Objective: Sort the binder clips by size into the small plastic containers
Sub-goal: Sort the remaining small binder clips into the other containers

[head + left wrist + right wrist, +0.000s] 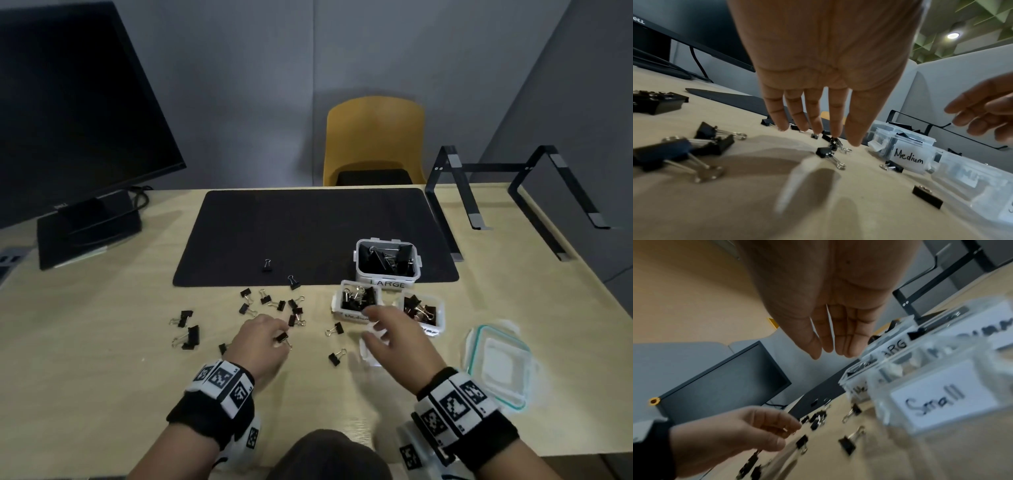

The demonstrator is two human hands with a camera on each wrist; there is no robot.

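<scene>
Three open tubs are sitting on the worktop (pixel 102 394), labelled LARGE (pixel 387 262), Medium (pixel 356 301) and Small (pixel 423 313), each holding clips. Loose clips (pixel 274 305) are lying left. Left hand (pixel 262 342) and right hand (pixel 400 339) are hovering, fingers relaxed, gripping nothing.

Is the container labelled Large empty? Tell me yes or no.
No: in the head view the Large container on the black mat holds several black binder clips.

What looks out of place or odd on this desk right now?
Nothing is damaged or spilled. Two small black binder clips lie apart from the scatter, up on the black desk mat. A clear lid with a teal seal lies loose right of the containers.
</scene>
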